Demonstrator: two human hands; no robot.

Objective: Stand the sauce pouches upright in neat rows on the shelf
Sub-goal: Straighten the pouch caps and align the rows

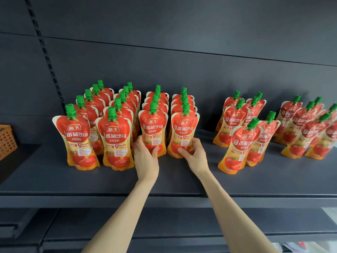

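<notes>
Right now, four rows of sauce pouches point(127, 114) standing up on the left half of the shelf point(182, 181), green caps on top, each row running from near to far.

Holding the third front pouch point(152, 128) low down with the left hand point(145, 157): thumb curled over the tomato picture, fingers tucked round the pouch's left edge. Holding the fourth front pouch point(184, 132) low down with the right hand point(196, 154): thumb pressed on the front, fingers bent round the right edge. Both hands half closed and snug on the pouches, bare arms reaching in from the near side.

Just behind each held pouch, more pouches lined up toward the far wall. To the left, the two left rows point(94, 106), straight and tall, with front pouches a bit nearer than the held ones.

Off to the right, past a gap, a loose bunch point(242, 141) of pouches, leaning and not in tidy lines. Farther right, another leaning bunch point(306, 128), partly cut off by the picture's edge.

At the far left edge, an orange basket point(7, 141) with little holes. Behind everything, a dark back wall point(182, 42) with a slotted rail point(45, 53) on its left side. Down below, nearer, a lower shelf point(164, 221), dark too.
</notes>
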